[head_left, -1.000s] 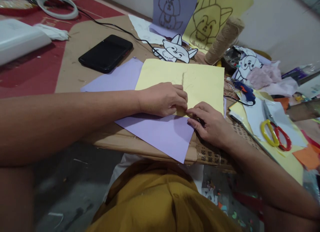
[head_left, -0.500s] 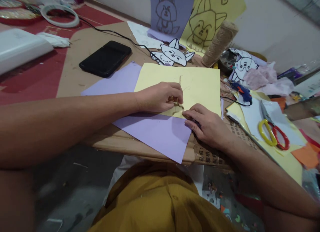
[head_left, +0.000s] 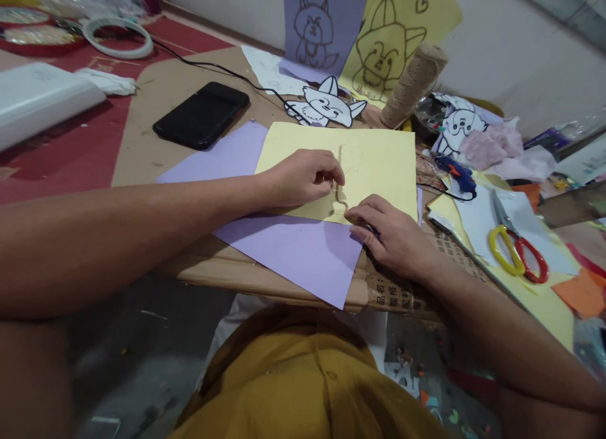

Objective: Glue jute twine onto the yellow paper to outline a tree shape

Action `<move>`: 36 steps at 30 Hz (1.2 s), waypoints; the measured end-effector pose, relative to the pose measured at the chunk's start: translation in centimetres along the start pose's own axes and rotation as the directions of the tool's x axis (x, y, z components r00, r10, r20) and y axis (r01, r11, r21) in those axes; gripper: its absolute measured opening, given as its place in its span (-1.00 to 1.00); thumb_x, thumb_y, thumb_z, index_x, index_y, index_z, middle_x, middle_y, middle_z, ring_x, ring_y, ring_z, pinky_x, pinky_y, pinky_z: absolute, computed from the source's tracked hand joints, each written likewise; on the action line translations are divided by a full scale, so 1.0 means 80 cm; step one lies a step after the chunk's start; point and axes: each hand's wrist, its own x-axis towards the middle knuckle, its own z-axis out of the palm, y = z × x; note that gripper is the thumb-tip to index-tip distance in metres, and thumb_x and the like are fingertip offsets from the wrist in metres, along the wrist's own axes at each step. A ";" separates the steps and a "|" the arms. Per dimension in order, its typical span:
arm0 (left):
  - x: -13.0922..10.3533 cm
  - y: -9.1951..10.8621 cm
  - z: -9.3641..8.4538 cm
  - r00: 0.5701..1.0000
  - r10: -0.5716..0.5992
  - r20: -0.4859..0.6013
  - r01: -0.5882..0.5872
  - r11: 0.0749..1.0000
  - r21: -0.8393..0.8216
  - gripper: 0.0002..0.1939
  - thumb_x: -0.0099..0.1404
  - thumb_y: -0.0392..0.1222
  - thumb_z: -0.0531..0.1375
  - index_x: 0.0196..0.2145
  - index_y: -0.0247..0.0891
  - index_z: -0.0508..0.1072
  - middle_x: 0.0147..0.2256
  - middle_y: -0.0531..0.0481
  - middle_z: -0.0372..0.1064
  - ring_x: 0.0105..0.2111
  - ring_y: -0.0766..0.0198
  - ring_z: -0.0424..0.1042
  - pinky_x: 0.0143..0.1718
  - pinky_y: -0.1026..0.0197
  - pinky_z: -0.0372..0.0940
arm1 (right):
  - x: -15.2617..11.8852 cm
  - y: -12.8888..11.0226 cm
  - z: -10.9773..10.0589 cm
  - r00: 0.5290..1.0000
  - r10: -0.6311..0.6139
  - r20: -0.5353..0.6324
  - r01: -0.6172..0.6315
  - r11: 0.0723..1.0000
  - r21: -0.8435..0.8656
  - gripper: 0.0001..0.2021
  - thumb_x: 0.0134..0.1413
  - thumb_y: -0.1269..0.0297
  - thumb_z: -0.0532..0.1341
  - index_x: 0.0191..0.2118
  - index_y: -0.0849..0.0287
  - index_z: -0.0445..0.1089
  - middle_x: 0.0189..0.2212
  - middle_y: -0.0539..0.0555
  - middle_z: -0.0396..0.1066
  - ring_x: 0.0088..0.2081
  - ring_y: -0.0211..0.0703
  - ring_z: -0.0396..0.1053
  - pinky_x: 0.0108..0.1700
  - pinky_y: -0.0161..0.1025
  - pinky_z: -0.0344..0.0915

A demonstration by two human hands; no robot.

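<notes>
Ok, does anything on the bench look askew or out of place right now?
The purple sheet lies skewed, one corner hanging past the cardboard edge. The twine on the yellow sheet kinks between the left hand and right hand. Paper scraps litter the floor.

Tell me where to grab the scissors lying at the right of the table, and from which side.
Take the scissors by the handle loops, yellow and red, at their near end. They lie flat on white paper, blades pointing away toward the wall, so the loops face the person. Coming from the near right side, probably with the right hand, keeps the fingers clear of the blades.
</notes>
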 end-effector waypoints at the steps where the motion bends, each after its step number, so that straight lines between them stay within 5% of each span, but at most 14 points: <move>1: 0.000 -0.001 0.000 0.999 -0.031 -0.036 0.031 0.999 0.013 -0.74 0.27 -0.42 0.19 -0.20 -0.30 0.67 -0.24 -0.08 0.59 -0.30 0.29 0.49 -0.22 0.26 0.34 | 0.000 0.001 0.000 1.000 0.001 0.001 -0.001 1.000 0.003 -0.81 0.49 0.28 0.16 0.06 0.15 0.47 0.00 0.21 0.48 -0.01 0.04 0.47 0.02 -0.01 0.44; 4: 0.001 -0.004 0.002 0.994 -0.064 -0.086 0.068 0.997 0.045 -0.82 0.32 -0.33 0.24 -0.25 -0.28 0.68 -0.26 -0.05 0.60 -0.30 0.27 0.50 -0.18 0.24 0.34 | 0.000 0.002 -0.001 1.000 -0.005 0.003 0.005 1.000 0.014 -0.80 0.48 0.27 0.16 0.07 0.16 0.47 0.00 0.22 0.47 0.00 0.06 0.47 0.02 -0.01 0.44; 10: 0.000 -0.005 0.003 0.998 0.050 0.026 -0.053 0.995 0.088 -0.82 0.37 -0.27 0.26 -0.32 -0.25 0.69 -0.22 -0.08 0.64 -0.16 0.16 0.56 -0.04 0.17 0.38 | 0.002 0.006 0.000 0.999 -0.016 -0.032 0.018 0.998 0.064 -0.80 0.51 0.29 0.13 0.05 0.16 0.48 -0.02 0.22 0.49 0.00 0.04 0.48 0.05 -0.03 0.43; 19: -0.004 -0.003 0.006 0.995 0.095 0.001 -0.094 0.987 0.133 -0.87 0.32 -0.30 0.27 -0.29 -0.25 0.66 -0.20 -0.10 0.61 -0.14 0.13 0.55 -0.05 0.13 0.41 | 0.003 0.011 0.005 0.995 -0.046 -0.084 0.049 0.998 0.043 -0.81 0.49 0.35 0.13 -0.03 0.14 0.51 -0.10 0.20 0.53 -0.04 0.03 0.48 0.01 -0.05 0.43; 22: -0.006 0.003 0.006 0.983 0.184 0.014 -0.184 0.975 0.122 -0.81 0.38 -0.33 0.22 -0.18 -0.23 0.66 -0.11 -0.13 0.60 -0.06 0.12 0.54 0.02 0.12 0.42 | 0.003 0.012 0.006 0.993 -0.071 -0.090 0.071 0.997 -0.004 -0.78 0.49 0.34 0.13 0.00 0.14 0.54 -0.08 0.22 0.52 -0.03 0.05 0.48 0.00 -0.03 0.45; 26: -0.007 0.005 0.006 0.932 0.323 0.166 -0.339 0.937 0.081 -0.68 0.39 -0.42 0.16 -0.09 -0.19 0.66 -0.07 -0.12 0.63 -0.05 0.12 0.54 0.05 0.11 0.40 | 0.003 0.012 0.008 0.984 -0.144 -0.105 0.136 0.988 -0.075 -0.78 0.47 0.38 0.14 0.00 0.16 0.55 -0.08 0.24 0.52 -0.04 0.06 0.46 -0.02 -0.03 0.47; 32: -0.006 0.004 0.006 0.894 0.373 0.248 -0.415 0.898 0.144 -0.68 0.36 -0.43 0.16 -0.11 -0.17 0.68 -0.06 -0.09 0.63 -0.09 0.10 0.54 0.01 0.08 0.36 | 0.000 0.004 0.002 0.909 -0.380 -0.170 0.310 0.891 -0.332 -0.80 0.40 0.48 0.18 -0.04 0.18 0.54 -0.19 0.21 0.54 -0.21 0.01 0.39 -0.20 -0.06 0.39; 36: -0.005 0.006 0.006 0.896 0.354 0.269 -0.403 0.902 0.154 -0.71 0.41 -0.37 0.16 -0.09 -0.15 0.66 -0.05 -0.08 0.64 -0.08 0.10 0.54 0.02 0.07 0.33 | -0.002 0.003 -0.009 0.848 -0.377 -0.373 0.326 0.925 -0.194 -0.82 0.38 0.48 0.23 0.00 0.11 0.48 -0.19 0.15 0.54 -0.17 -0.02 0.44 -0.15 -0.07 0.40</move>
